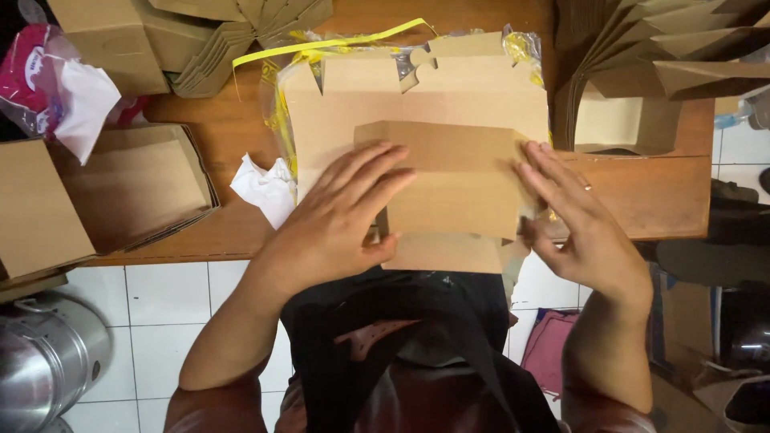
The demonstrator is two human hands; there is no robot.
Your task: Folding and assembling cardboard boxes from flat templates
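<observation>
Head cam, looking straight down. I see the left hand [337, 220] lying flat, palm down, fingers spread, pressing on the folded cardboard panel [449, 180] at centre frame; nothing is clasped in it, it only pushes. The right hand [581, 220] sits at the panel's 3 o'clock edge, fingers extended along the fold, thumb side hidden under the edge, so I cannot tell if it pinches the board or just rests against it. The panel lies on top of a stack of flat die-cut box blanks [417, 88], which sits on the wooden table [666, 192] with a yellow strap [337, 44] and clear wrap around its 12 o'clock end. At 9 o'clock from the left hand: a crumpled white paper [265, 188], touching the stack's edge. Further at 9 o'clock, assembled brown boxes [136, 188]. At 1 o'clock, fanned cardboard pieces [658, 48]. At 7 o'clock on the white tile floor [168, 321], a metal pot [44, 365]. Pink bag [32, 68] at 10 o'clock, far corner.
</observation>
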